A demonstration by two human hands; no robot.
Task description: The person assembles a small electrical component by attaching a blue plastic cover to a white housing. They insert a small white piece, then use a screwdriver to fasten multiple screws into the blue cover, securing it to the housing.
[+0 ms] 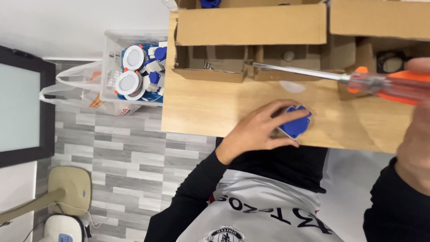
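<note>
Head view: blue part (294,122) under left hand (260,130)

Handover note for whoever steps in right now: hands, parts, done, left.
Left hand: flat on the wooden table, grip on a small blue part.
Right hand: holds an orange-handled screwdriver; its tip points into the open cardboard box, well clear of the blue part.
Spares: clear bin of white and blue round fittings, off the table's edge.
Done: blue part set on the table and steadied.
Left: screwdriver has not yet touched it.
</note>
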